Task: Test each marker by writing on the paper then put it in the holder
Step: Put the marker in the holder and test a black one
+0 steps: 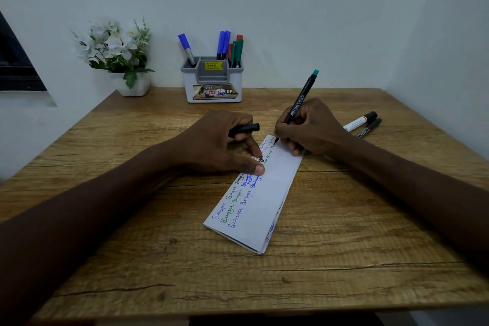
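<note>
Our right hand point(308, 130) grips a black marker with a green end point(297, 107), its tip touching the far end of the folded paper point(267, 198). Our left hand point(219, 145) is clenched on the black cap point(244, 128), while its thumb and one finger press down on the paper's left edge.

Landmark: the paper, lying diagonally at mid-worktop point(132, 259).

Progress, as we judge it:
- Rows of handwritten words in blue, green and purple run along the paper's left half, so several markers appear already tested.
- The holder point(213, 87), beyond the paper against the wall, carries blue, green and red markers point(230, 46) in its right compartment and one blue marker point(186, 49) in its left.
- Two markers point(363, 123) lie on the worktop right of the paper, just behind our right wrist. We take these as untested.
- Left to do: finish this test, recap, place the marker in the holder, then the two remaining.

Room for moving:
- The strip between paper and holder is bare wood; a direct reach looks unobstructed.
- A flower pot point(133, 86) stands left of the holder, well apart from the paper.
- The holder's right compartment looks crowded; the left has more space.
- The right side of the paper is still blank for writing.
</note>
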`<state>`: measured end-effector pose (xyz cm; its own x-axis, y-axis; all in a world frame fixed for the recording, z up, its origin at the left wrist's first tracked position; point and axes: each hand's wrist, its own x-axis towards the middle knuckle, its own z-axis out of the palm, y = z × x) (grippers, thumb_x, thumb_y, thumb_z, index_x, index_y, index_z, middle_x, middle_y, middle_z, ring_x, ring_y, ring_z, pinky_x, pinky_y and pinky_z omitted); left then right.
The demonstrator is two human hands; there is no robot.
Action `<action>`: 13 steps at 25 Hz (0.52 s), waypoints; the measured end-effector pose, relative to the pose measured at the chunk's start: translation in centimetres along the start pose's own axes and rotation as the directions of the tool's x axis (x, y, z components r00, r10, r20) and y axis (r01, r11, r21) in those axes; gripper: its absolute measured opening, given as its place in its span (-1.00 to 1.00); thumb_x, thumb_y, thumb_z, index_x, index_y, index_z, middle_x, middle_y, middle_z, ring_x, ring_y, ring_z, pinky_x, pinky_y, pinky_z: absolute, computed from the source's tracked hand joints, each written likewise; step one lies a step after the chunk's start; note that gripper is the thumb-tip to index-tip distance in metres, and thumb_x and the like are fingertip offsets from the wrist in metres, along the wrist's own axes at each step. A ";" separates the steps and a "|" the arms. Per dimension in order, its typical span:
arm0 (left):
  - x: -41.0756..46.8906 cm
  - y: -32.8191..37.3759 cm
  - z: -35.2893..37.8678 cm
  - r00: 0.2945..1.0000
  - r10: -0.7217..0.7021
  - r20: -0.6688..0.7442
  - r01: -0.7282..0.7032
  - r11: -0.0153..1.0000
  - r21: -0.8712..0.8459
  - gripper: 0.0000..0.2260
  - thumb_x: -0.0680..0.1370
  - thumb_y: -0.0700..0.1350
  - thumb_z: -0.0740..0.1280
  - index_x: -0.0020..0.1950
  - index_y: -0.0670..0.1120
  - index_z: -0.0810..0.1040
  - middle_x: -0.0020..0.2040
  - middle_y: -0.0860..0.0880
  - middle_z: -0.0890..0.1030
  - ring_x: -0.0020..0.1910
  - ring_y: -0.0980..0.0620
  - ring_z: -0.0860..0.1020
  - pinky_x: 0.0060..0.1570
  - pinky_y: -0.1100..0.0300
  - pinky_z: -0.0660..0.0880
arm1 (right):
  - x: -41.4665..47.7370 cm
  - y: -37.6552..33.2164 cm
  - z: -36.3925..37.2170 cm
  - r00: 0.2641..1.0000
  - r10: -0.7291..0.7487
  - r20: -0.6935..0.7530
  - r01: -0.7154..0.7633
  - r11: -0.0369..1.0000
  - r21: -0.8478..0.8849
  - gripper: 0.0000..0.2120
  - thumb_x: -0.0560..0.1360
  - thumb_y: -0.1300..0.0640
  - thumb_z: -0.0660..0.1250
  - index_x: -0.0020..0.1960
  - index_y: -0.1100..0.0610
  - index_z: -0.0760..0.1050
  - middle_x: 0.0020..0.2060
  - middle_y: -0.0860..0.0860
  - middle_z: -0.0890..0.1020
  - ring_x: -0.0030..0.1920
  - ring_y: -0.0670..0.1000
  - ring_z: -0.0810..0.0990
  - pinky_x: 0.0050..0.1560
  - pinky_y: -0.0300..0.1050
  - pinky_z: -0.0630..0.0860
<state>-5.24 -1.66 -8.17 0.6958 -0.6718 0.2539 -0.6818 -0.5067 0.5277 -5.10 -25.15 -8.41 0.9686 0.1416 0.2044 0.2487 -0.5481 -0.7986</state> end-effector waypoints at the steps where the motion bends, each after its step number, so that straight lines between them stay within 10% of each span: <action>1: 0.0 0.0 0.0 1.000 0.002 0.000 -0.002 1.000 0.000 -0.55 0.34 0.07 0.65 -0.21 -0.09 0.40 -0.13 0.10 0.74 -0.07 0.32 0.66 -0.14 0.38 0.44 | 0.0 0.0 0.0 1.000 0.006 0.000 -0.006 1.000 -0.001 -0.88 0.50 0.26 0.46 -0.21 0.23 0.64 -0.36 0.14 0.70 -0.51 0.00 0.61 -0.48 -0.16 0.56; 13: 0.0 -0.1 0.1 0.999 0.037 -0.015 -0.037 0.999 0.001 -0.52 0.34 0.07 0.66 -0.22 -0.11 0.38 -0.12 0.13 0.75 -0.06 0.31 0.67 -0.15 0.35 0.45 | 0.0 0.0 0.1 0.998 0.012 -0.054 -0.014 0.999 -0.034 -0.86 0.49 0.23 0.44 -0.21 0.28 0.62 -0.47 0.13 0.64 -0.59 0.01 0.57 -0.56 -0.21 0.48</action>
<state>-5.23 -1.65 -8.30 0.6732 -0.6820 0.2857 -0.7075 -0.4819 0.5170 -5.14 -25.06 -8.43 0.9703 0.0903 0.2246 0.2347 -0.5780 -0.7815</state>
